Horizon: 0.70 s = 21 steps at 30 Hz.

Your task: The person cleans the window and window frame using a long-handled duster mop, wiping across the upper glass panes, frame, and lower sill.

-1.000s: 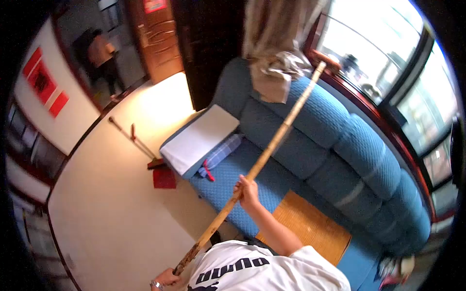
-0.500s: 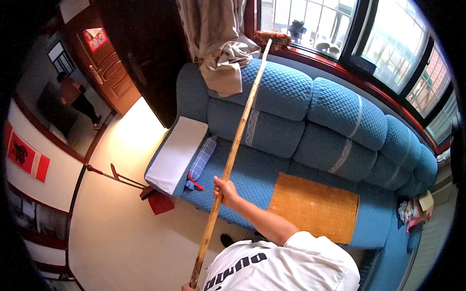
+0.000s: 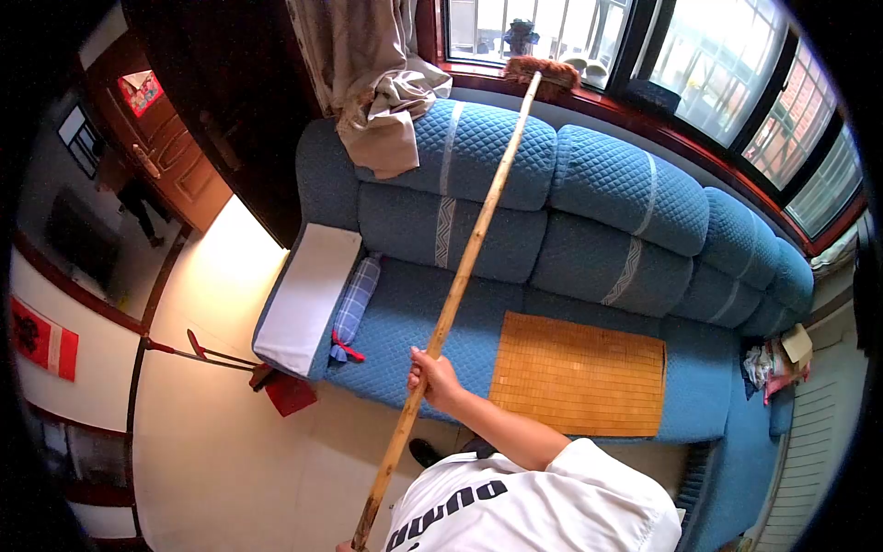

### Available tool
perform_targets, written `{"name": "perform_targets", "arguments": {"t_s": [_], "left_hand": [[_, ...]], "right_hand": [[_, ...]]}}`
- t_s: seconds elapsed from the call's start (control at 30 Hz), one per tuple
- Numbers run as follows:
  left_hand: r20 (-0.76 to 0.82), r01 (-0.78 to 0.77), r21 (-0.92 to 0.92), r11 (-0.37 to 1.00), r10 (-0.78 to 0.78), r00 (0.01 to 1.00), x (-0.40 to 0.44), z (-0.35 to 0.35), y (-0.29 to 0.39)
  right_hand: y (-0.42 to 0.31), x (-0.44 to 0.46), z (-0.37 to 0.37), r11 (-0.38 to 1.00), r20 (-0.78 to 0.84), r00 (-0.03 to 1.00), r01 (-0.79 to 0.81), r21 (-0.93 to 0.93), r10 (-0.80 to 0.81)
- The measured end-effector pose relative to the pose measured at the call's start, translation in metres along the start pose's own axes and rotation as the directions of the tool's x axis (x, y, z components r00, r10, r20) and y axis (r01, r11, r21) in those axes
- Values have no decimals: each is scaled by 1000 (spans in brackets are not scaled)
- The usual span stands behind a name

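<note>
A long-handled broom (image 3: 471, 253) slants from the bottom of the head view up to the window. Its reddish-brown bristle head (image 3: 543, 72) rests against the dark wooden windowsill (image 3: 598, 96). Partway along the pale wooden handle, my right hand (image 3: 434, 378) is wrapped round it, above the front of the blue sofa (image 3: 395, 299). At the bottom edge my left hand (image 3: 346, 546) shows only as a sliver beside the handle's lower end; its fingers are mostly cut off.
A bunched beige curtain (image 3: 382, 115) hangs over the sofa back. On the seat lie a woven mat (image 3: 579, 375) and a checked pillow (image 3: 355, 308). A long-handled red dustpan (image 3: 290, 394) is on the floor. A person (image 3: 143, 207) appears at far left.
The broom head has slid right along the windowsill, away from the curtain. The camera view has shifted, and less of my left hand shows. My right hand keeps its hold on the handle.
</note>
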State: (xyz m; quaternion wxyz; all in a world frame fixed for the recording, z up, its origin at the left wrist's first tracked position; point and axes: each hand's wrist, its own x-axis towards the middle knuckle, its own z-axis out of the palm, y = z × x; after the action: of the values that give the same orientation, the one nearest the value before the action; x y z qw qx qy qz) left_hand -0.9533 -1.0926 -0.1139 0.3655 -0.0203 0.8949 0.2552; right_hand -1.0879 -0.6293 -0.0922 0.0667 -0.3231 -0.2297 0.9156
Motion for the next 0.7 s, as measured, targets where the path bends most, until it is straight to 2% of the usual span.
{"name": "perform_targets", "arguments": {"t_s": [0.13, 0.2, 0.23, 0.3, 0.43, 0.53, 0.6, 0.7], "left_hand": [[78, -37, -33, 999, 39, 996, 11, -4, 24], [117, -125, 81, 989, 115, 987, 25, -5, 23], [120, -132, 83, 988, 121, 985, 30, -3, 22], [111, -118, -28, 993, 120, 987, 33, -5, 26], [125, -167, 50, 985, 159, 979, 35, -11, 45], [50, -139, -15, 990, 140, 989, 32, -12, 46], [-99, -190, 108, 976, 201, 975, 31, -19, 47], [-138, -184, 157, 970, 206, 969, 31, -36, 43]], "right_hand": [[-15, -8, -25, 998, -6, 998, 59, 35, -59], [-21, -10, -33, 994, -33, 994, 102, 41, -101], [-23, -10, -37, 993, -36, 993, 110, 43, -108], [-29, -11, -41, 992, -129, 986, 113, 58, -105], [-34, -10, -42, 988, -112, 986, 136, 77, -127], [-27, 0, -35, 980, -129, 973, 196, 37, -190], [-21, 8, -24, 981, -148, 972, 192, 40, -184], [-11, 18, 0, 982, -198, 964, 186, 24, -177]]}}
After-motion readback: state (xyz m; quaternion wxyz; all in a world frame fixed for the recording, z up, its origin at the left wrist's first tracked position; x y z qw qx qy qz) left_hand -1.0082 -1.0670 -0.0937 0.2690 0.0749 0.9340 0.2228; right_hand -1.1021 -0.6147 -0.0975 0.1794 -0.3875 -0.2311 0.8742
